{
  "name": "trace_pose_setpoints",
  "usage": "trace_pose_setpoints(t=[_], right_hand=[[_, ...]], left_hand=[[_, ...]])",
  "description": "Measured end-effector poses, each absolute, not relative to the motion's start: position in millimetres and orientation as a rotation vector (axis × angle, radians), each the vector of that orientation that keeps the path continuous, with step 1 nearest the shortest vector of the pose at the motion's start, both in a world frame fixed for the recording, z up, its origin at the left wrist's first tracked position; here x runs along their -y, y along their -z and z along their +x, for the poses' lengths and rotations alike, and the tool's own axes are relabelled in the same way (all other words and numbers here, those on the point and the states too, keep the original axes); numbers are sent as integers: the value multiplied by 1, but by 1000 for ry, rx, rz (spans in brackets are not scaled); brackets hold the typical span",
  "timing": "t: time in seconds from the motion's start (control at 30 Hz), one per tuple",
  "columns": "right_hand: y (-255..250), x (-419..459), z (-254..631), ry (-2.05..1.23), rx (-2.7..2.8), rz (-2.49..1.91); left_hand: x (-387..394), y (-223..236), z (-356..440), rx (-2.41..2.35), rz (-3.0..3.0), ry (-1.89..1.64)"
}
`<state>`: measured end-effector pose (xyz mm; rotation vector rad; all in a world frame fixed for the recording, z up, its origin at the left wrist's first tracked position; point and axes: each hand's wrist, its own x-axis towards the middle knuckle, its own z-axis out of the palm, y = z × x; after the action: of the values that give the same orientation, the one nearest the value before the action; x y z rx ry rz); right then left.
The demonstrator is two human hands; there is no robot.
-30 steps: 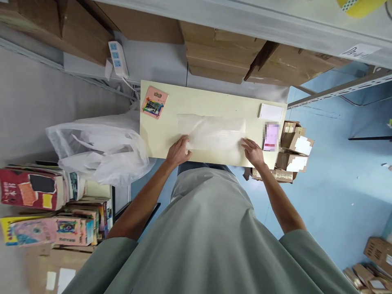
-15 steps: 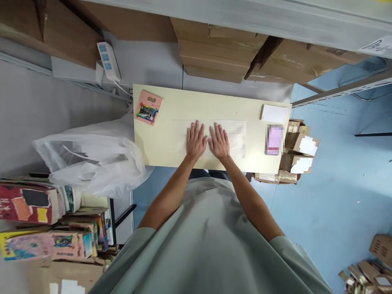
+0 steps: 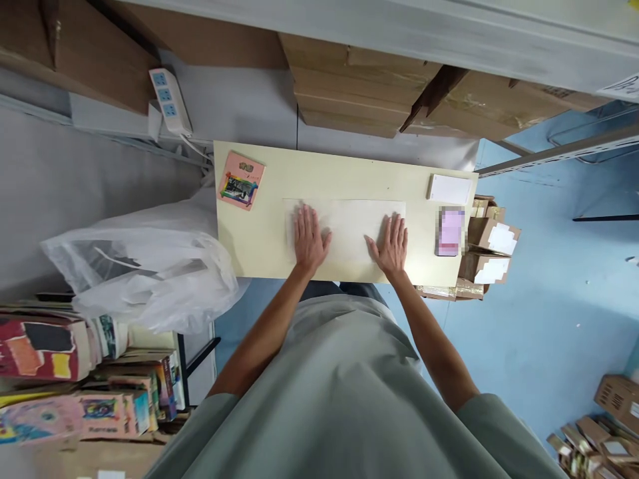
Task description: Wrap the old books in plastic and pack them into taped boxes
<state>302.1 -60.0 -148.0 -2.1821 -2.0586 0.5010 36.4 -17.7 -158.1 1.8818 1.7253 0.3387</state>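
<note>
A thin, whitish translucent sheet [image 3: 349, 229] lies flat on the pale yellow tabletop [image 3: 319, 166]. My left hand [image 3: 309, 238] rests palm down on the sheet's left part, fingers stretched out and pointing away from me. On its right end lies my right hand [image 3: 392, 245], also flat, with the thumb spread inward. Neither hand grips anything. At the table's far left corner is a pink book [image 3: 241, 180] with a picture on its cover. A white box-like item [image 3: 450, 189] and a blurred pink-purple phone-like item [image 3: 450, 231] lie at the right end.
A white plastic bag [image 3: 150, 266] bulges against the table's left side, above stacked books [image 3: 124, 399]. Cardboard boxes [image 3: 354, 86] stand behind the table, beneath a grey shelf beam [image 3: 379, 33]. A power strip [image 3: 170, 101] sits back left. Open cartons [image 3: 489, 246] adjoin the right edge.
My hands have slid apart across the sheet, from close together near its middle. The right hand moved right to the sheet's end; the left moved slightly left.
</note>
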Motion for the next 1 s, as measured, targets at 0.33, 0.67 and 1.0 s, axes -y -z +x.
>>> trace_pose_setpoints(t=[0.33,0.67,1.0], right_hand=[[157,17,214,-773,2126,-1916],[152,55,307,-458,2118,-2185],[135,64,313,-319,2087,-2274]], left_hand=[[-7,155,37,-1575,1908,-275],[-8,155,-15,-1552,1957,-251],[-15,151,-49,-1408,1986,-255]])
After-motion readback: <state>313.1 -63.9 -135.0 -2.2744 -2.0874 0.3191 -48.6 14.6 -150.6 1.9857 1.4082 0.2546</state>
